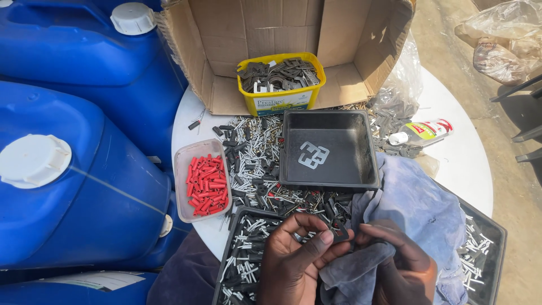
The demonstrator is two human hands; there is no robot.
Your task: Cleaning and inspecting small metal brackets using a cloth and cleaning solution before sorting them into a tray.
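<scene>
My left hand (293,257) and my right hand (398,265) meet at the bottom centre, both pinching one small dark metal piece (340,232) between thumb and fingers. They hover over a black tray (230,265) filled with black and white pins. A grey-blue cloth (415,206) lies under and around my right hand. Just beyond my hands sits a square black tray (293,158) holding a few flat grey metal plates (313,155).
A clear tub of red plugs (204,183) stands left of the loose pins (254,149) on the white round table (466,161). A yellow tub (282,101) of grey plates sits in an open cardboard box (226,39). Blue jerrycans (73,169) crowd the left. A small bottle (423,133) lies at the right.
</scene>
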